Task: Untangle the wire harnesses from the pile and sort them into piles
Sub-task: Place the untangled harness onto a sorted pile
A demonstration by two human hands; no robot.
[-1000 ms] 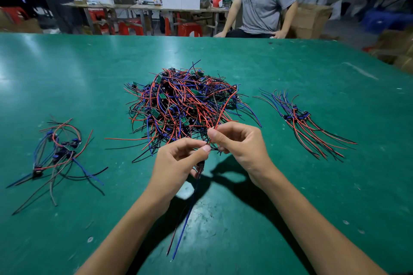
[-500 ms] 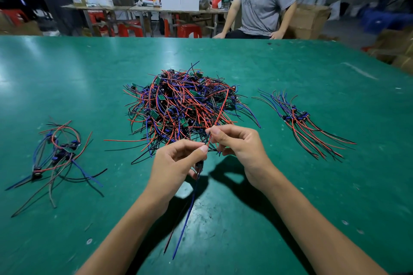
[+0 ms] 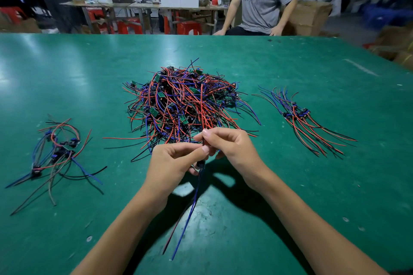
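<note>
Left hand (image 3: pixel 172 163) and right hand (image 3: pixel 230 145) each pinch one harness (image 3: pixel 196 190). Two small sorted piles (image 3: pixel 55 149) (image 3: pixel 306 123) lie done; most remains in the tangle (image 3: pixel 185 102).

On the tabletop (image 3: pixel 290 62) I see the main pile (image 3: pixel 185 100) at the centre. A small pile (image 3: pixel 55 152) lies well apart to its left, a sorted bundle (image 3: pixel 308 123) to its right. Just near of the main pile, my left hand (image 3: pixel 172 163) and right hand (image 3: pixel 232 147) meet on one harness (image 3: pixel 190 212), whose wires trail toward me. Beyond the far edge sits a person (image 3: pixel 263 0).
</note>
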